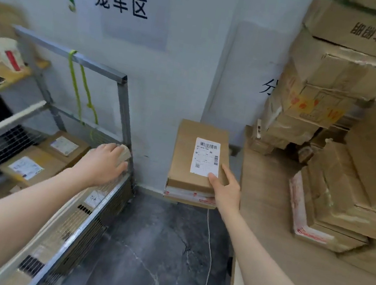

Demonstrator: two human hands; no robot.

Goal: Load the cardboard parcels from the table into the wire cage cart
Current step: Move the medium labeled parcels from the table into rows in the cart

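White wall behind; I'm watching the left hand (103, 165) gripping a small parcel (126, 152) at the cage cart (123, 82) corner to drop it in, & the right hand (226, 191) pinching flat parcels (185, 146) beside the table (268, 205), prob. going in next.

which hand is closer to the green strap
Left. The left hand, gripping a small parcel, is below the green strap; the right hand is farther right, holding the labelled parcel.

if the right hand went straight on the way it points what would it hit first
Likely the white wall: the right hand points toward it, and the labelled parcel it grips would touch first. Depth is unclear.
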